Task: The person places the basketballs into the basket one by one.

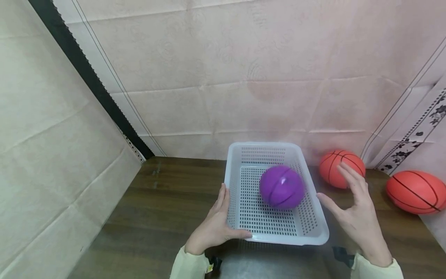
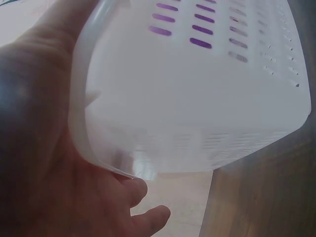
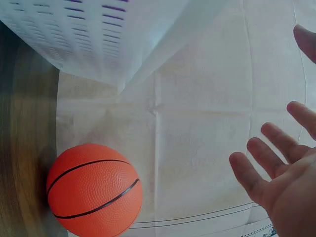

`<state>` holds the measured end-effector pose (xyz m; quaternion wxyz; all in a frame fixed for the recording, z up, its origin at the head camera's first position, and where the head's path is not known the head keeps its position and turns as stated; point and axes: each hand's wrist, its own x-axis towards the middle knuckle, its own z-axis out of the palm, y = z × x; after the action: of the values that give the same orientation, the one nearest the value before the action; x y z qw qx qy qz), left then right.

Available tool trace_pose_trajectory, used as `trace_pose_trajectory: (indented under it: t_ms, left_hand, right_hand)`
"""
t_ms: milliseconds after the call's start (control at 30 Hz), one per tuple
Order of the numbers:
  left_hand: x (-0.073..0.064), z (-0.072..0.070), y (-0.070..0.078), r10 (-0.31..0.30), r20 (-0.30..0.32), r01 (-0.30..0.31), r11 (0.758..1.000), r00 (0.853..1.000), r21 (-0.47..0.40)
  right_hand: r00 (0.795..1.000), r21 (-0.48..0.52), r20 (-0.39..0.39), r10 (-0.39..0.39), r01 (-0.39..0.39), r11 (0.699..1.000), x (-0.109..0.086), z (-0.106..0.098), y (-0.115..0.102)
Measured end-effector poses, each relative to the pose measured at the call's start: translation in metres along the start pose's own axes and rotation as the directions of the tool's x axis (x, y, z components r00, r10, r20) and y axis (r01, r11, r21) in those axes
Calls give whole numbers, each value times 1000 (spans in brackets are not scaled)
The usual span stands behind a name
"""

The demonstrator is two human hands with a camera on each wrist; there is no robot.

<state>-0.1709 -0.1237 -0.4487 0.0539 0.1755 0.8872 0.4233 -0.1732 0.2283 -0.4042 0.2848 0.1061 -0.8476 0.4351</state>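
A white perforated plastic basket (image 1: pixel 244 182) is at the middle of the wooden table, with a purple ball (image 1: pixel 282 187) inside it. My left hand (image 1: pixel 214 224) grips the basket's near left corner, thumb along the front rim and fingers against the left side. In the left wrist view the basket wall (image 2: pixel 148 89) fills most of the picture, and purple shows through its slots. To the right of the basket, my right hand (image 1: pixel 359 213) is raised with fingers spread and holds nothing. In the right wrist view its fingers (image 3: pixel 254 175) are apart from the basket.
Two orange balls with black lines lie right of the basket: one orange ball (image 1: pixel 332 169) by the back wall, partly behind my right fingers, another orange ball (image 1: pixel 416 192) farther right. Light cloth (image 1: pixel 223 77) hangs behind the wooden table (image 1: pixel 167 201).
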Motion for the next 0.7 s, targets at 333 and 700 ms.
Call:
trace_pose_trajectory:
  t_ms: [333, 700]
  left_hand:
    - [-2, 0, 1, -35, 6, 35, 998, 999, 43]
    - [-1, 0, 1, -31, -2, 31, 999, 1000, 42]
  right_hand:
    - [997, -67, -28, 67, -69, 995, -1, -6, 12]
    - [963, -125, -70, 262, -269, 955, -3, -17, 50]
